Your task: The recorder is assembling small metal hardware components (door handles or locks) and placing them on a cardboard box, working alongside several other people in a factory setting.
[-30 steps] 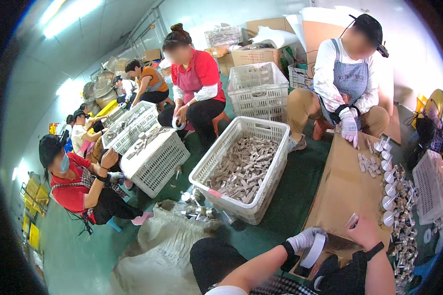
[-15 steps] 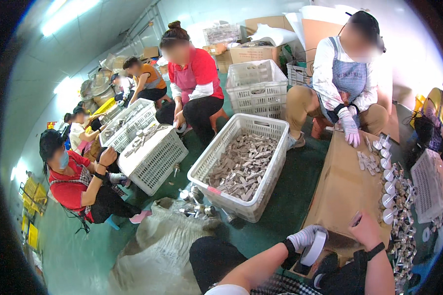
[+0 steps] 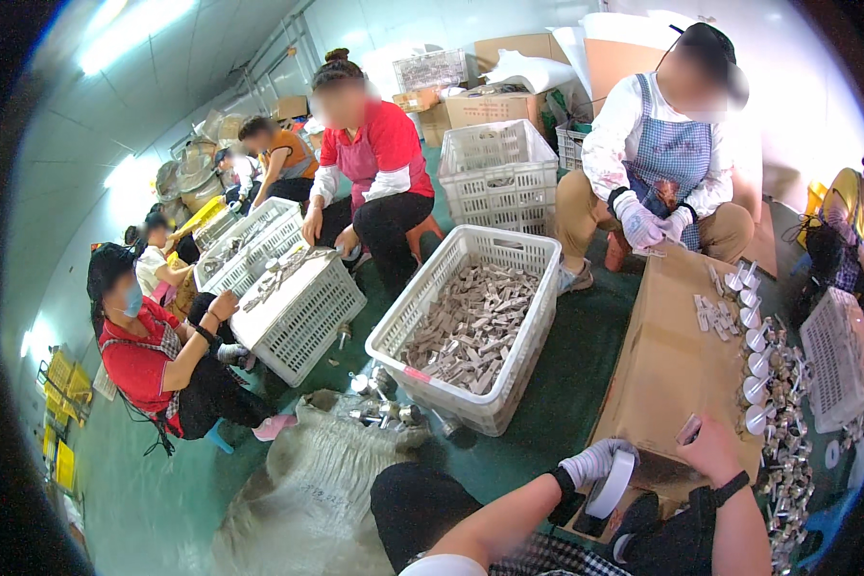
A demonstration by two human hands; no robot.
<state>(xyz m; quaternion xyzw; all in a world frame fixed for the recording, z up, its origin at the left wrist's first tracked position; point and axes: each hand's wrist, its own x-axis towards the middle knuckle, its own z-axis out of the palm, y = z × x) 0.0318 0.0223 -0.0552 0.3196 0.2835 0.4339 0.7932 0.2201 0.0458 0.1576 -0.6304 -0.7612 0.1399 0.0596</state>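
In a striped knit glove, my left hand (image 3: 593, 463) is closed around a roll of white tape (image 3: 612, 488), low at the near end of the cardboard box (image 3: 658, 350). My bare right hand (image 3: 714, 449) pinches a small flat strip (image 3: 688, 429) over the near right part of the box top. A few pale flat strips (image 3: 715, 317) lie farther along that top. Beside them, round-topped metal parts (image 3: 756, 365) stand in a row on the box's right edge.
A white crate (image 3: 538, 403) of loose flat strips stands left of the box. A co-worker in a checked apron (image 3: 677, 149) sits at its far end. Metal parts (image 3: 787, 461) pile up on the right. A woven sack (image 3: 326, 470) lies on the floor at left.
The co-worker across the box has brought both gloved hands together at its far edge. The co-worker in pink has reached toward the crate lid. My hands have hardly moved.
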